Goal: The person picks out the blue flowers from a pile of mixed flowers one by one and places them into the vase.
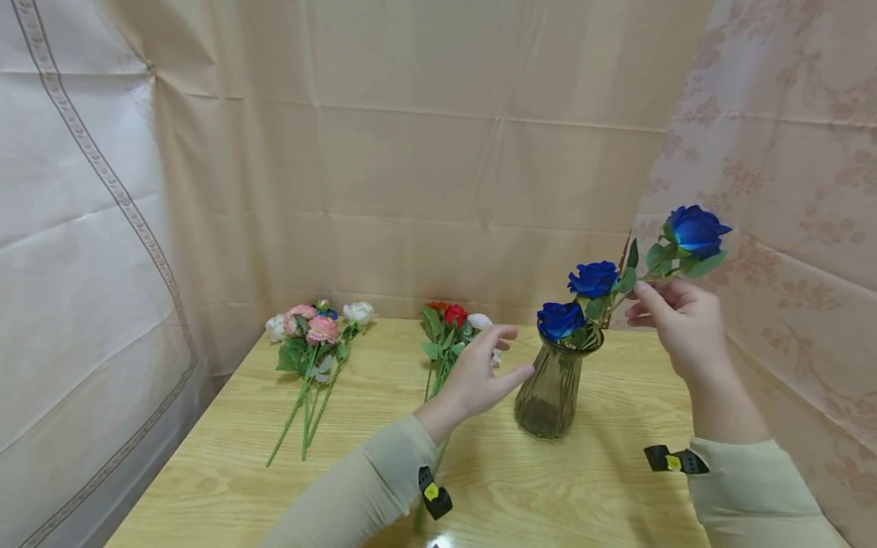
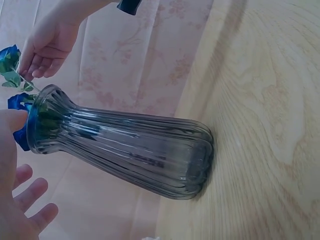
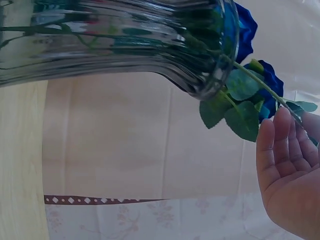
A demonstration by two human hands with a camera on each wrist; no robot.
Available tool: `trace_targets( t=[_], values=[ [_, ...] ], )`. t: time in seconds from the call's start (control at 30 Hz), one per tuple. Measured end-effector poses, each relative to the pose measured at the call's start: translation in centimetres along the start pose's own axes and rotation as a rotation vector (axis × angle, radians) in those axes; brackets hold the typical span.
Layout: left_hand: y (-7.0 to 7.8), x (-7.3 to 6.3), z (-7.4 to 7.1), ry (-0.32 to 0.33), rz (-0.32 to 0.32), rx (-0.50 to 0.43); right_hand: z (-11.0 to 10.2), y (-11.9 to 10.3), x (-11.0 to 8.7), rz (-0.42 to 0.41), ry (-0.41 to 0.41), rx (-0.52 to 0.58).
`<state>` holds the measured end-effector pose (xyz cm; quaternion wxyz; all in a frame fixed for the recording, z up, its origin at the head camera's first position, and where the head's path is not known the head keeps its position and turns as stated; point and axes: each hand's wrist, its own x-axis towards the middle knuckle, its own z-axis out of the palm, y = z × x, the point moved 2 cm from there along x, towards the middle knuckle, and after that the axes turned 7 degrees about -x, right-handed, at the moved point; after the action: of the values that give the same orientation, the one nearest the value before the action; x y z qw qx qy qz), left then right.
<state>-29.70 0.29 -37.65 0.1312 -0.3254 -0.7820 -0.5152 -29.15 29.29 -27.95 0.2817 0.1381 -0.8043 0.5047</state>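
A ribbed, smoky glass vase [image 1: 548, 392] stands upright right of the table's middle. Two blue roses [image 1: 560, 320] sit low at its mouth. My right hand [image 1: 685, 323] pinches the stem of another blue rose [image 1: 697, 230], which leans out to the right above the vase. In the right wrist view that stem [image 3: 260, 82] runs from the vase's mouth to my fingertips. My left hand [image 1: 476, 377] is held just left of the vase with fingers spread and nothing in them. The left wrist view shows its fingers [image 2: 32, 195] beside the rim; whether they touch the glass is unclear.
Pink and white flowers [image 1: 322, 330] with long green stems lie at the table's left. Behind my left hand lies a second bunch with a red rose [image 1: 455, 315] and white blooms. Curtains [image 1: 445, 152] hang close behind the table and along both sides.
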Motion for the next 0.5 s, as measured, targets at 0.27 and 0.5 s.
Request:
trace_targets(
  t=[0.27, 0.5],
  values=[
    [-0.4, -0.4, -0.2, -0.006, 0.009, 0.026, 0.8, 0.4, -0.9, 0.005, -0.027, 0.144],
    [-0.8, -0.7, -0.5, 0.003, 0.036, 0.058, 1.5, 0.5, -1.4, 0.018, -0.049, 0.16]
  ],
)
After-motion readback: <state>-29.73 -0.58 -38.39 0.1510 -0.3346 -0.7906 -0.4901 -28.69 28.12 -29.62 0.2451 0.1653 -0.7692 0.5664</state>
